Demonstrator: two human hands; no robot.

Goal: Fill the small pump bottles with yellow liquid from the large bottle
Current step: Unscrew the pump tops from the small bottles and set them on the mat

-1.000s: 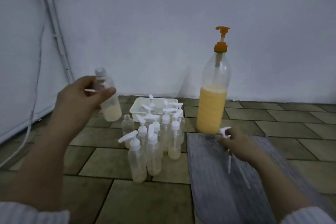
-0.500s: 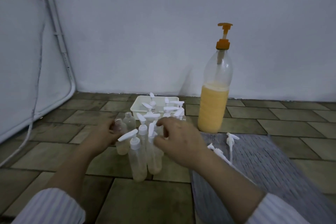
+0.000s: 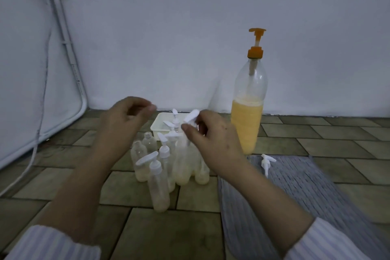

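Observation:
The large bottle, about half full of yellow liquid, stands on the tiled floor against the wall with its orange pump on top. Left of it is a cluster of small clear bottles, most with white pump heads and a little pale liquid. Two capless bottles stand at the cluster's left. My right hand pinches the white pump head of one small bottle, which looks blurred. My left hand hovers above the capless bottles, fingers loosely curled, holding nothing.
A white tray sits behind the cluster. One loose white pump lies on the grey striped mat at the right. A white cable runs down the left wall to the floor.
My left hand brought the capless bottle down into the cluster, let go and rose empty. My right hand left the pump on the mat and moved left onto a small bottle's pump head.

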